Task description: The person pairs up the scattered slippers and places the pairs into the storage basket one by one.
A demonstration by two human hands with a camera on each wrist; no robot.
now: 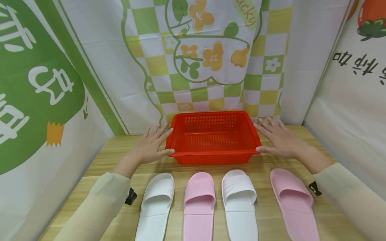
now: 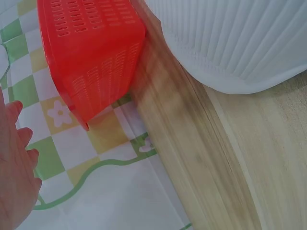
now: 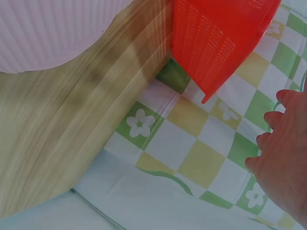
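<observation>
A red plastic basket [image 1: 211, 158] with perforated walls stands at the back of the wooden table, nothing inside it. My left hand [image 1: 152, 145] is spread at its left end, thumb and forefinger right at the rim. At the opposite end my right hand [image 1: 280, 139] is spread likewise, its thumb tip by the corner. Both hands have straight fingers and hold nothing. In front of the basket lie four slippers in a row: a white slipper [image 1: 156, 204], a pink slipper [image 1: 199, 204], another white slipper [image 1: 240, 204] and another pink slipper [image 1: 295, 204], toes toward the basket.
A checked green, yellow and white cloth [image 1: 208, 90] hangs right behind the basket. Printed cloth walls [image 1: 99, 110] rise on both sides of the wooden table [image 1: 117, 150]. Dark straps show under both sleeves.
</observation>
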